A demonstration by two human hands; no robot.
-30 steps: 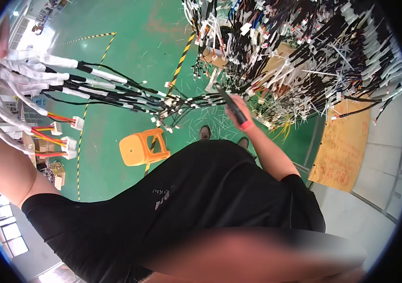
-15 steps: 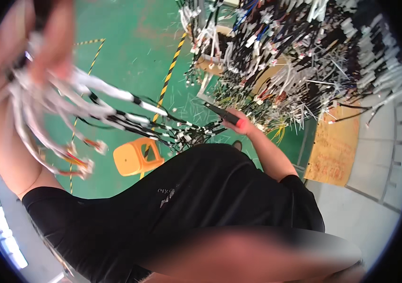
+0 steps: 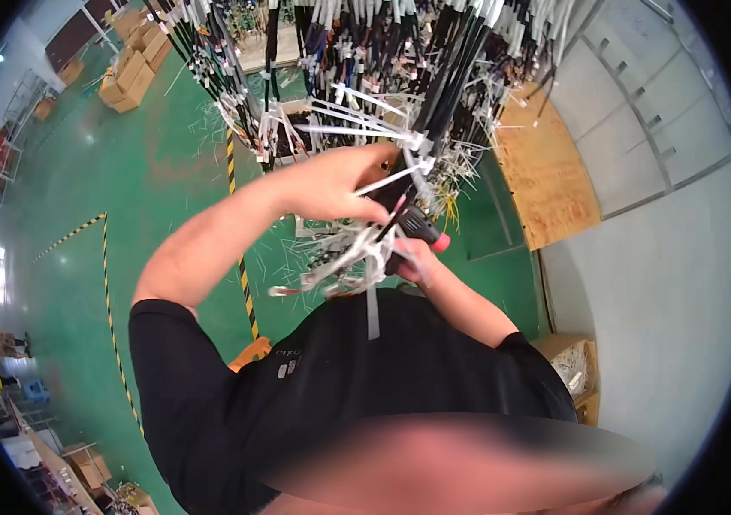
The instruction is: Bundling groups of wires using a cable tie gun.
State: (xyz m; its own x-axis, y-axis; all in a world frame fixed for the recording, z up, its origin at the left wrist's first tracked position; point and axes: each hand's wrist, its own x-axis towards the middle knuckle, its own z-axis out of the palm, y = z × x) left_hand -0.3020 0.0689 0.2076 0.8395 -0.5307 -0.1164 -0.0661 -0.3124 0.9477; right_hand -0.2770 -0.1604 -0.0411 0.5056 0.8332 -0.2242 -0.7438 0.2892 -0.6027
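My left hand [image 3: 331, 182] reaches in from the left, its fingers curled around a black wire harness [image 3: 450, 81] hanging in front of me. White cable ties [image 3: 353, 127] stick out from the harness beside the fingers. Below that hand, slightly blurred white wire ends [image 3: 365, 253] dangle near my chest. My right hand [image 3: 415, 257] grips a black hand tool [image 3: 419, 225] with a red end, close under the left hand and against the bundle. The tool's tip is hidden by the wires.
More harnesses [image 3: 340, 51] hang in a dense row ahead. A wooden board [image 3: 546, 172] leans at the right, above a cardboard box [image 3: 571, 365] holding pale scraps. An orange stool [image 3: 250, 354] is partly hidden by my left side. Cardboard boxes [image 3: 129, 77] stand far left.
My left hand has moved from the far upper left in to the centre, beside the right hand. The harness, stretched out leftward before, now hangs before me. The tool remains in my right hand.
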